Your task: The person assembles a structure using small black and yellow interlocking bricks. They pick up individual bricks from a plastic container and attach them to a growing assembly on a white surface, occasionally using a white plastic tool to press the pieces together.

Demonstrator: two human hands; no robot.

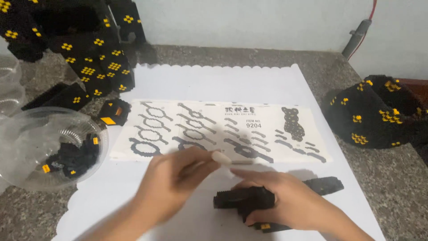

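Observation:
My left hand (176,180) is closed around a thin pale stick-like tool (232,160), blurred, whose tip points right above the block. My right hand (290,201) grips a black block of tiny bricks (240,198) lying on the white paper mat (214,82). A small yellow brick (265,226) shows at the block's lower edge under that hand. A flat black brick strip (327,184) lies just right of my right hand. Beyond both hands lies the printed instruction sheet (200,129) with drawings of brick layers.
A clear plastic bowl (26,134) holding loose black and yellow bricks stands at the left. Large black-and-yellow built parts stand at the back left (89,53) and at the right (374,114). A small black and orange piece (113,112) lies by the sheet. The grey stone table (392,178) meets a wall.

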